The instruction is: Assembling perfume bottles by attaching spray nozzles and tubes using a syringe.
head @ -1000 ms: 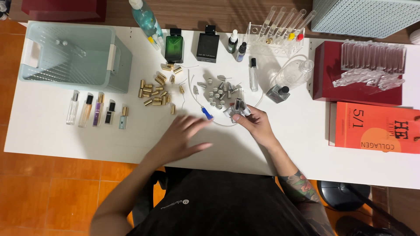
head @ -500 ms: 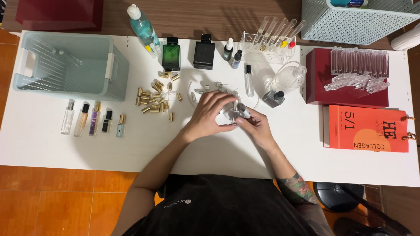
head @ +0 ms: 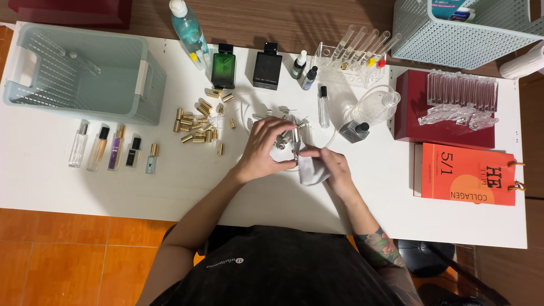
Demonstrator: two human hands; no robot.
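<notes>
Cloth, small, grey and soft (head: 311,171), sits bunched in the right hand (head: 334,170) at the middle of the white table (head: 45,187), the fingers closed around it. Just above the cloth a slim silvery sprayer piece (head: 295,137) stands between the two hands; the left hand (head: 266,150) curls over it with fingers bent, and whether those fingertips actually pinch the piece cannot be told, since the hand hides the contact. Beneath both hands lies a white round dish (head: 323,141) holding more silvery sprayer parts (head: 283,110), mostly covered by the left hand.

To the left of the dish a scatter of small gold caps (head: 198,122) lies loose on the table, and further left stands a row of five slim glass vials (head: 113,148). A pale green plastic basket (head: 85,76) sits behind that row. At the far edge stand a green square bottle (head: 223,67) and a black square bottle (head: 267,69), with a clear rack of test tubes (head: 357,54) beside them. On the right, a dark red box (head: 408,107) carries clear plastic trays, and an orange box (head: 467,173) lies nearer. A second basket (head: 453,34) is cut off by the top edge.
</notes>
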